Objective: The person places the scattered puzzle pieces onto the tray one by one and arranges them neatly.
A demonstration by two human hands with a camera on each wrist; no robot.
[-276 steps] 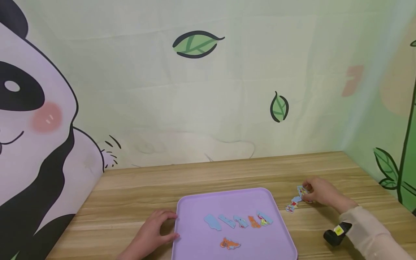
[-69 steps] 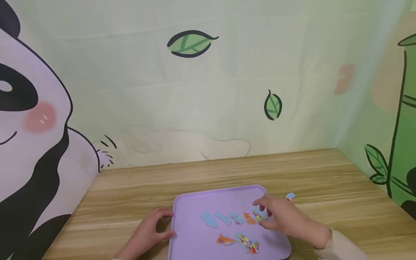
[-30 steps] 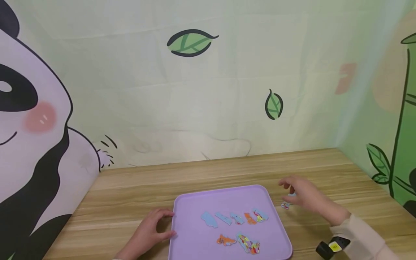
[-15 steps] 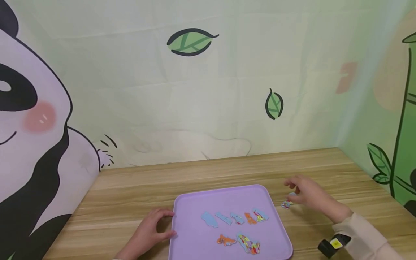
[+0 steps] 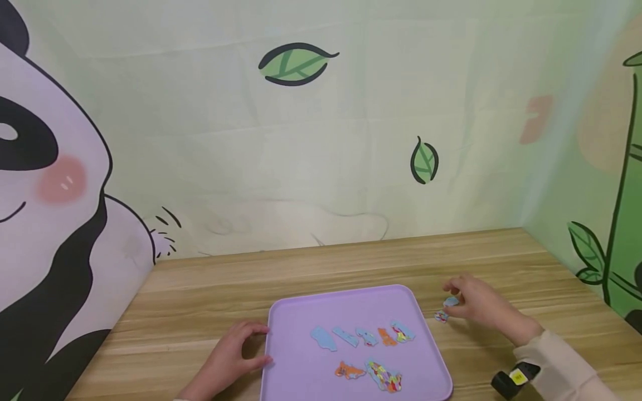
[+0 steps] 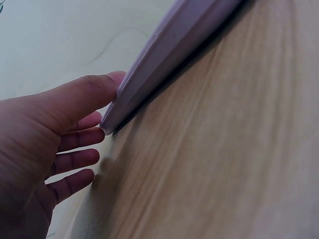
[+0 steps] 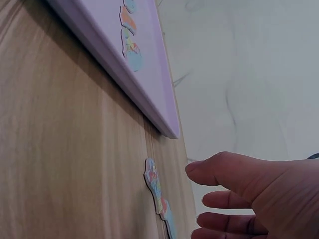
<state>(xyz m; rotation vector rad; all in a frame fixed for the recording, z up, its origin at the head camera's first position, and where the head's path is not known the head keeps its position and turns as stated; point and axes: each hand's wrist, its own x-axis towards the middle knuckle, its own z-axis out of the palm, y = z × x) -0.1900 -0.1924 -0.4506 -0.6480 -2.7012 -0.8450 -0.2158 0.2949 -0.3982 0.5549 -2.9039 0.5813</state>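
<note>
At the left rim of the lilac tray (image 5: pixel 301 384), my left hand (image 5: pixel 233 353) rests its thumb and fingertips; the left wrist view shows the other fingers spread beside the edge. To the right of the tray, my right hand (image 5: pixel 481 303) hovers over two flat puzzle pieces on the table: a multicoloured one (image 5: pixel 441 316) and a pale blue one (image 5: pixel 451 301). In the right wrist view, its thumb and loosely bent fingers are apart from these pieces. An orange puzzle piece (image 5: pixel 349 370) and a larger multicoloured puzzle section (image 5: pixel 383 377) lie side by side in the tray.
Higher in the tray runs a row of several pieces, from a plain blue piece (image 5: pixel 323 338) to a blue-and-yellow one (image 5: pixel 401 331), with a small orange piece (image 5: pixel 387 337) between. A black strap device (image 5: pixel 516 379) sits at my right sleeve. A printed backdrop (image 5: pixel 351 139) stands behind the table.
A multicoloured section has appeared in the tray beside the orange piece since the earliest frame. My right hand has gone from over the tray back to the right-hand pieces, its fingers now lower.
</note>
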